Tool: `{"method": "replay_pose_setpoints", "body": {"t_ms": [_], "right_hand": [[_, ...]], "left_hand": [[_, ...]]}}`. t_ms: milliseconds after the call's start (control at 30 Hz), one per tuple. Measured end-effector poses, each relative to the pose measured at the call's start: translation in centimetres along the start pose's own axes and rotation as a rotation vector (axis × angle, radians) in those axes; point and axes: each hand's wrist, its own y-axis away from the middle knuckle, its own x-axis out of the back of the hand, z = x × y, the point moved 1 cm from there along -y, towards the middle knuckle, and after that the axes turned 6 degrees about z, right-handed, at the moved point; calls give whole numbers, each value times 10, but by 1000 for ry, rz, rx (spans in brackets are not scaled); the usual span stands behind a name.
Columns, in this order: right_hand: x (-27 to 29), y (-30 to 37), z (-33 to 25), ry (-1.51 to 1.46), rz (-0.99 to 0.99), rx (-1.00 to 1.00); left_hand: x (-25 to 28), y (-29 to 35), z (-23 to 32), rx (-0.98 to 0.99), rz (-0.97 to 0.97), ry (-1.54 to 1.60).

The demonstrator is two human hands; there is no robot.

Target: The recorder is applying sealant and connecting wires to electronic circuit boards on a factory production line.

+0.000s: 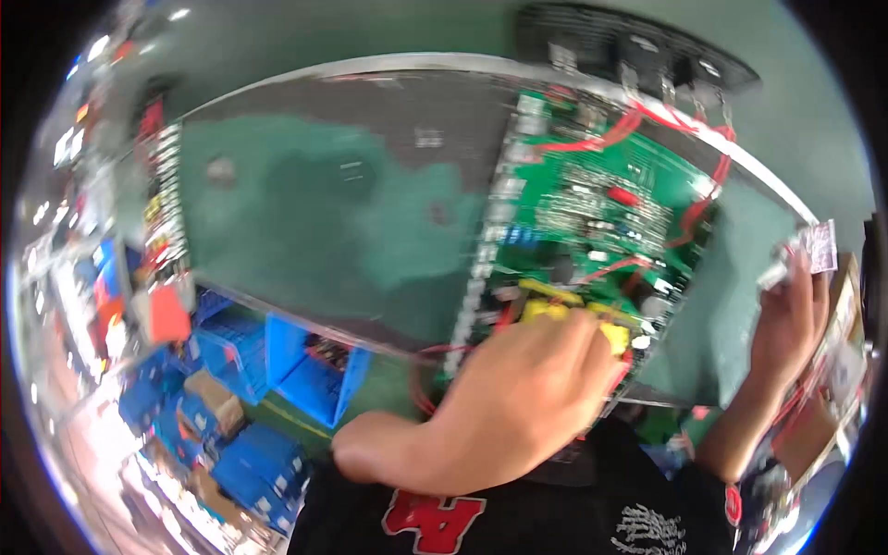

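A green circuit board [684, 166] packed with components and red wires lies in front of me, right of centre. My left hand [532, 388] reaches over its near part, fingers curled down onto yellow block-shaped components [544, 309]. The fingertips are hidden behind the hand, so what they pinch cannot be made out. Out to the right, my right hand [791, 314] is raised and closed on a small white sheet with pinkish print [820, 246], perhaps labels; blur hides its detail.
The board rests on a dark green work surface [305, 222] with a pale rim. A black part [638, 42] wired to the board sits at the far edge. Blue bins [319, 370] stand below the near left edge. Another component strip [166, 203] lies at left.
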Motion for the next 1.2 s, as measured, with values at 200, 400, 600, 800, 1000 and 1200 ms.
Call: {"method": "replay_pose_setpoints", "body": {"t_ms": [200, 400, 600, 800, 1000, 1200], "right_hand": [[56, -14, 70, -39, -356, -369], [43, -12, 80, 611, 272, 657], [37, 101, -44, -174, -815, -245], [8, 161, -50, -411, -971, -436], [35, 201, -134, -487, -861, -561], [18, 218, -138, -352, -895, -656]], "left_hand": [[4, 35, 31, -55, 271, -94], [7, 133, 31, 416, 984, -64], [-76, 163, 20, 1034, 391, 1322], [-112, 122, 19, 949, 512, 1302], [-119, 125, 26, 927, 637, 1426], [-107, 132, 17, 1061, 785, 1464]]}}
